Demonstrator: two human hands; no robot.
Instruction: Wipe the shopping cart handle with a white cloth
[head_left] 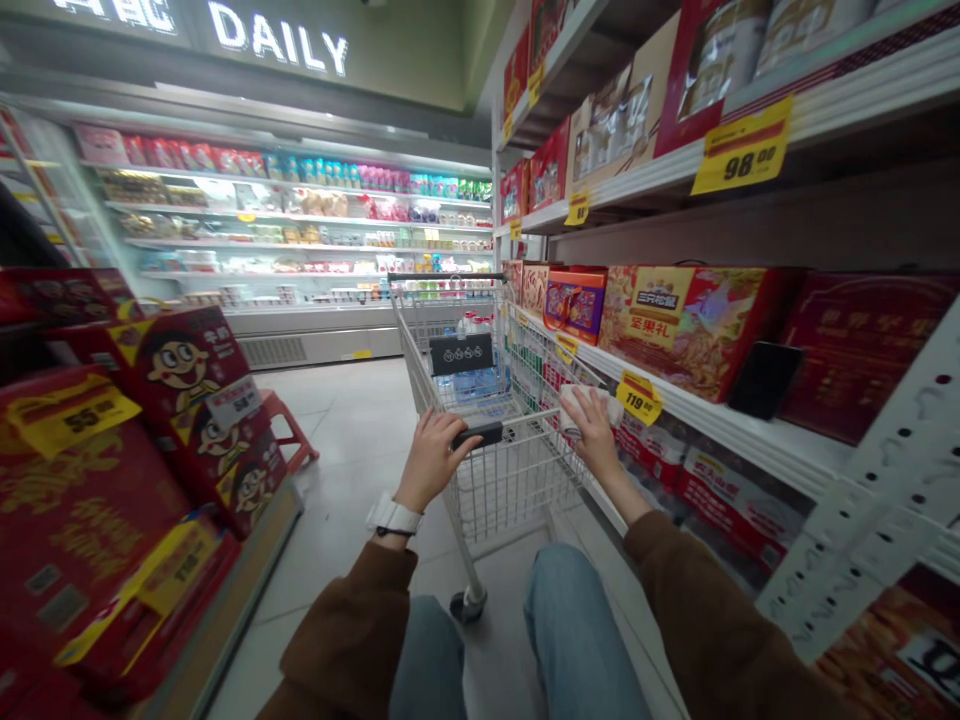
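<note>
A wire shopping cart (495,490) stands in front of my knees. At the left end of its handle, beside the black grip (480,435), my left hand (433,455) is closed around the bar. My right hand (592,430) holds a white cloth (571,400) against the cart's right rim, near the shelf edge. The fingers lie over the cloth, and part of it is hidden under them. A dark sign plate (460,353) hangs inside the cart, with blue-tinted bottles (472,385) seen behind it.
Shelving (795,460) with red gift boxes (675,320) runs close along the right. A black phone (765,380) leans there. Stacked red cartons (202,400) and a red stool (289,430) stand left. A lit refrigerated case (300,330) spans the back, beyond the tiled floor (337,430).
</note>
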